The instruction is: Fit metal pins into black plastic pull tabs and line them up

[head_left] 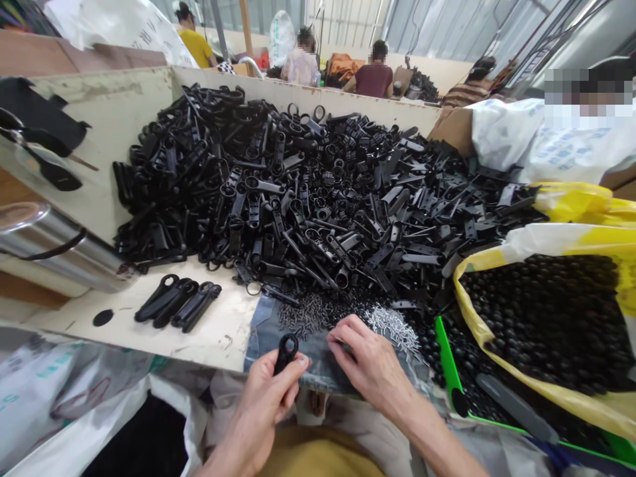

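Observation:
In the head view my left hand (272, 391) is closed around a black plastic handle part (287, 352) with its ring-shaped end pointing up. My right hand (366, 361) hovers just right of it over a blue denim cloth (265, 334), thumb and fingertips pinched together; whatever they hold, if anything, is too small to make out. Beyond the fingers lie a heap of small dark metal pins (304, 317) and a heap of shiny silver pins (392, 326). A row of several similar black handle parts (176, 303) rests to the left.
A large pile of black plastic parts (298, 199) fills the board-walled bench. On the left stands a steel flask (64, 245). A yellow-and-white bag (477, 311) of black round pieces and a green-edged tray (448, 371) stand right. Several people sit beyond the back wall.

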Available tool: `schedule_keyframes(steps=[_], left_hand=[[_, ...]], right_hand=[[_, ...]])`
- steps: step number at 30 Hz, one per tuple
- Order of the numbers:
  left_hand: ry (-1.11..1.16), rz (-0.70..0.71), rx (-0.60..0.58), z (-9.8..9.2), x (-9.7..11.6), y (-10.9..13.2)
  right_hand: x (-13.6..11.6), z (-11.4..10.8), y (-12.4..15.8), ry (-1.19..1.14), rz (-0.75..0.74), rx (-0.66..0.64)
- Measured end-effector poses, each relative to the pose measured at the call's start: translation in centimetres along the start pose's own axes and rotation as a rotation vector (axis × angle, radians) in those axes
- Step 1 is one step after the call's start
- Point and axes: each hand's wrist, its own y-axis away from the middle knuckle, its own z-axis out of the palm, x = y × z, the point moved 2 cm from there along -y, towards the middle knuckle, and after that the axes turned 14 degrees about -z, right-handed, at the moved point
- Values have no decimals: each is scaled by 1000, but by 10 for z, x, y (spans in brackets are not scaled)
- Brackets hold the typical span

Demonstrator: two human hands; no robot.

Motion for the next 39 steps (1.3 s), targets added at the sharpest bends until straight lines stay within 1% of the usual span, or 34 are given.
schedule_keyframes(steps=[2, 5, 9, 15, 19, 25, 30, 33, 35, 39], left_hand=[[19, 8, -2, 1, 0, 0], [25, 32, -19, 3, -2, -2], [-2, 41, -20, 5, -5, -5], [-45, 57, -14, 6, -4, -2], [-56, 69, -21, 9, -1, 1], [-25, 69, -24, 13, 2, 0], [-12, 77, -30, 12, -1, -1], [-67, 90, -28, 11, -3, -1], [-121, 80, -43, 10, -3, -1], [-160, 78, -72, 10, -2, -1]], right_hand=[[-5, 0, 1, -147, -26, 69], [-10, 4, 3, -296, 0, 117], [-12, 12, 5, -407, 65, 160], [-9, 15, 8, -555, 78, 218], [-7, 19, 11, -625, 121, 254], [-7, 24, 15, -611, 207, 349], [-10, 24, 16, -567, 177, 347], [-10, 24, 18, -516, 152, 343], [-12, 21, 20, -454, 90, 332], [-17, 14, 23, -316, -130, 274]])
